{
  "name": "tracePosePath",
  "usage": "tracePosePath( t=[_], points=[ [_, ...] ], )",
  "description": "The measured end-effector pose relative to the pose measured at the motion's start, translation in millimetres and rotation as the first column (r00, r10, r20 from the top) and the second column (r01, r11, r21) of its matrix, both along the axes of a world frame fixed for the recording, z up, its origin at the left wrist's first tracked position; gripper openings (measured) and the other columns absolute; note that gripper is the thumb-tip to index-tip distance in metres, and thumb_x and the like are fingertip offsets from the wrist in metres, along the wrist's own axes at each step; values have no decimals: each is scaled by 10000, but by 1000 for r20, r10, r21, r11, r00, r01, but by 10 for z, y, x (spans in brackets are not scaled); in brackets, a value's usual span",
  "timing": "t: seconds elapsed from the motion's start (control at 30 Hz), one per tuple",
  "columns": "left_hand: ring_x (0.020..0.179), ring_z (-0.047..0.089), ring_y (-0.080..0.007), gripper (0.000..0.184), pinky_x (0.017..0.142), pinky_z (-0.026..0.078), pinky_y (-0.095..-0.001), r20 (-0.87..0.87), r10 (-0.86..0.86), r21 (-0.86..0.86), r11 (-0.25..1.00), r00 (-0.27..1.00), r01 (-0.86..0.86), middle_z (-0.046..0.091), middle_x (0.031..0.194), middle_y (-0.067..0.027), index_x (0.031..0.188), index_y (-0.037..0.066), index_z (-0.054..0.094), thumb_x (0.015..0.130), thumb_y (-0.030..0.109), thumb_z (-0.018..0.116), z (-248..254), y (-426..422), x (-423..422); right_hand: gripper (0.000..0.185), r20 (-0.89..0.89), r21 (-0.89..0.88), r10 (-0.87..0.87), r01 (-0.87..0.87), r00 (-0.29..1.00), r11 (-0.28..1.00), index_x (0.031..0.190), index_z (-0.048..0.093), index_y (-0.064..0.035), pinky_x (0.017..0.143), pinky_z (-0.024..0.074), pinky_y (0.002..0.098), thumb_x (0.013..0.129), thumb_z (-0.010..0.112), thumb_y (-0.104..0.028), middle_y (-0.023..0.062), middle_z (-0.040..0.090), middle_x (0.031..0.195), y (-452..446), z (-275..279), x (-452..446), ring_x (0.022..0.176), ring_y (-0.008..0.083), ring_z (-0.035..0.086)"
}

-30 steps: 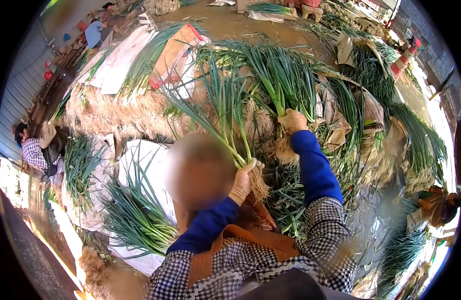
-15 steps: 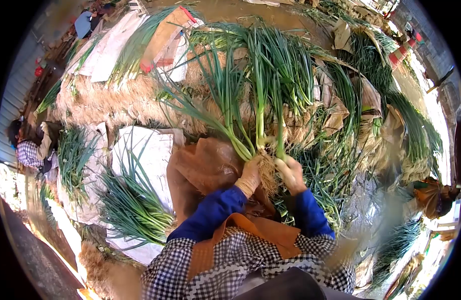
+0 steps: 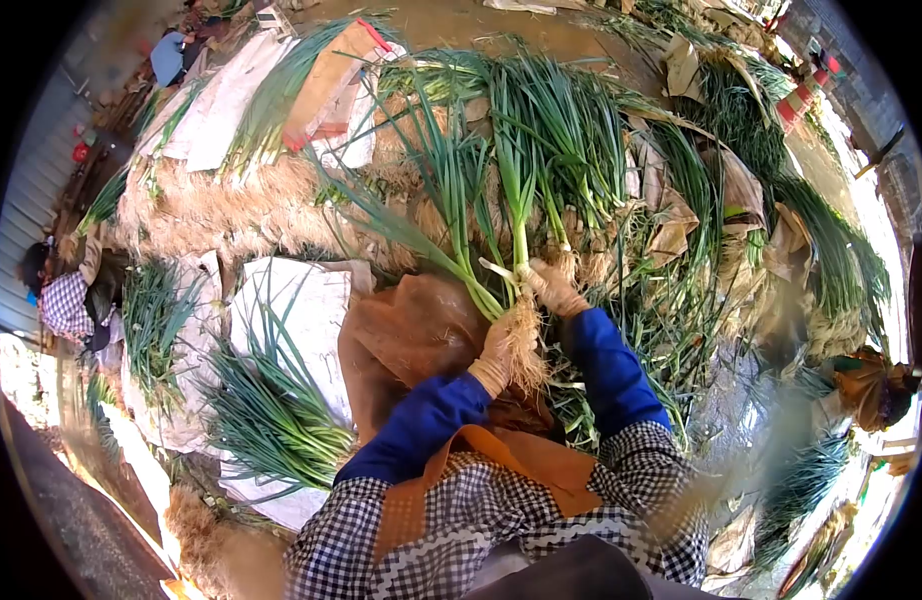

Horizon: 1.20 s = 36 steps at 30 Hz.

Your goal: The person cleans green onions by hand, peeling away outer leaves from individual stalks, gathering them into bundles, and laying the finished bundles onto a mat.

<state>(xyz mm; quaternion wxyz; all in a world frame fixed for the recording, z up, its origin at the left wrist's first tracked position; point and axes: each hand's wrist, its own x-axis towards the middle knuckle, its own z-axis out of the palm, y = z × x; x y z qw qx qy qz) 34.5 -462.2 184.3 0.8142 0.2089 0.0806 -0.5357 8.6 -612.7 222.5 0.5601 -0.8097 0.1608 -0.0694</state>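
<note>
My left hand (image 3: 499, 358), in a pale glove, is closed around the root end of a small bunch of green onions (image 3: 522, 245). Their stringy roots (image 3: 525, 345) hang down beside its fingers, and the long leaves fan out away from me. My gloved right hand (image 3: 558, 290) lies against the white lower stems, its fingers closed there; the fingertips are partly hidden. A short whitish piece of stem (image 3: 498, 269) sticks out sideways by those stems. Beneath the hands, a brown waterproof apron (image 3: 411, 325) covers my lap.
Another green onion pile (image 3: 276, 415) rests on white sacking (image 3: 326, 300) at my left. A long stacked row with roots facing me (image 3: 221, 205) runs across in front. Loose leaves (image 3: 646, 340) lie at right. Co-workers sit at left (image 3: 69, 305), right (image 3: 866, 390) and far left (image 3: 168, 58).
My right hand has moved up and slightly left, from a separate stalk beside the bunch to the bunch's white stems. My left hand keeps its hold, nearly in place.
</note>
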Motion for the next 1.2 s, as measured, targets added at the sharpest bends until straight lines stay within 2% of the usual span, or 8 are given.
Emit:
tracePosePath(
  t=[0.13, 0.3, 0.37, 0.6, 0.83, 0.97, 1.1, 1.2],
  points=[
    [475, 430, -115, 147, 403, 367, -235, -97, -62, -107, 993, 993, 52, 464, 653, 4, 899, 74, 518, 901, 219, 496, -330, -12, 93, 514, -174, -491, -302, 183, 937, 852, 828, 667, -81, 625, 466, 390, 937, 343, -465, 147, 600, 675, 403, 139, -163, 691, 283, 604],
    [634, 570, -154, 152, 541, 508, -256, -62, -129, -310, 945, 990, 103, 558, 769, -37, 982, 22, 556, 857, 109, 557, -437, -11, 154, 342, -297, -584, 404, -499, 865, 640, 934, 670, -167, 608, 503, 367, 919, 396, -370, 74, 650, 848, 321, 136, -1150, 722, 263, 632],
    [760, 610, -166, 176, 680, 517, -252, 29, 19, -34, 999, 999, -18, 617, 890, -73, 973, -45, 590, 818, 37, 583, -202, -33, 13, 385, -844, -435, 15, -702, 536, 564, 1153, 572, -166, 753, 510, 345, 857, 522, -407, 93, 646, 955, 126, 411, -1028, 886, 253, 629],
    [864, 606, -172, 253, 758, 498, -260, 401, 40, 285, 944, 915, -167, 629, 969, -97, 1041, -76, 592, 838, 74, 573, -94, -80, -104, 307, 27, -660, 11, 10, 1000, 751, 982, 607, -77, 671, 481, 357, 862, 544, -353, 81, 639, 802, 49, 35, -86, 768, 267, 617],
    [638, 579, -160, 186, 616, 499, -263, 169, 14, 116, 993, 985, -34, 601, 764, -64, 952, -1, 605, 857, 138, 524, 9, 9, 31, 260, 185, 651, 149, -235, 971, 722, 809, 602, 2, 541, 461, 274, 909, 490, -210, 88, 593, 671, 205, 468, -1310, 626, 147, 591],
    [730, 599, -164, 197, 672, 517, -279, 57, -13, 112, 994, 998, 6, 615, 849, -70, 989, -4, 594, 855, 123, 524, -122, -36, 30, 519, -735, -549, -185, -414, 652, 726, 1077, 612, 3, 701, 509, 330, 851, 538, -458, 121, 667, 899, -162, 28, -1354, 831, 214, 644],
    [774, 607, -186, 224, 704, 518, -295, 369, -59, 187, 982, 927, -12, 622, 896, -85, 1026, 1, 579, 896, 135, 455, 223, 30, -62, 419, -121, 361, -174, 206, 977, 910, 1036, 583, -27, 684, 482, 329, 866, 551, -409, 58, 624, 882, 29, 142, -540, 808, 203, 578],
    [772, 596, -188, 205, 694, 511, -298, 194, -70, 10, 998, 979, 70, 614, 886, -84, 1017, 8, 570, 899, 145, 474, -53, -10, 37, 288, -53, -8, -82, 82, 995, 997, 865, 553, 6, 591, 392, 362, 901, 545, -280, 89, 510, 701, 49, -352, -145, 649, 208, 447]
  ],
)
